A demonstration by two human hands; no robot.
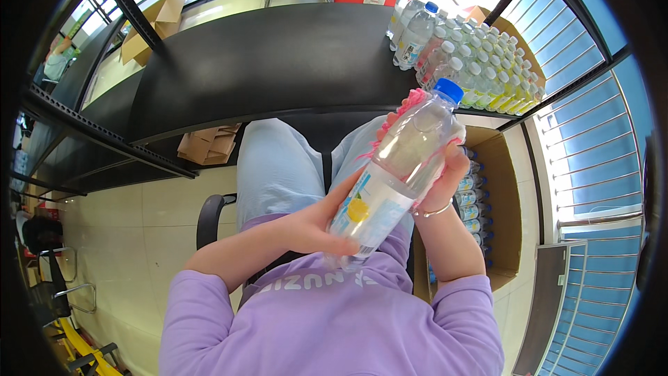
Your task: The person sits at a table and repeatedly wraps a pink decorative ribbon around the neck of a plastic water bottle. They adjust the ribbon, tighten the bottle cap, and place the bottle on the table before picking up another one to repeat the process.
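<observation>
A clear plastic bottle (pixel 396 170) with a blue cap and a white label with a yellow lemon is held tilted above my lap, cap end pointing up and to the right. My left hand (pixel 316 226) grips it near the base, fingers wrapped round the label. Around the upper part, my right hand (pixel 451 170) presses a pink fluffy cloth (pixel 412 101) against the far side and the right side. Most of that cloth is hidden behind the bottle. A bracelet circles my right wrist.
Before me is a black table (pixel 278 63). Several blue-capped bottles (pixel 416 35) and many white-capped bottles (pixel 487 73) stand at its right end. Right of my chair, an open cardboard box (pixel 504 202) holds more bottles. Black metal posts rise at both sides of the table.
</observation>
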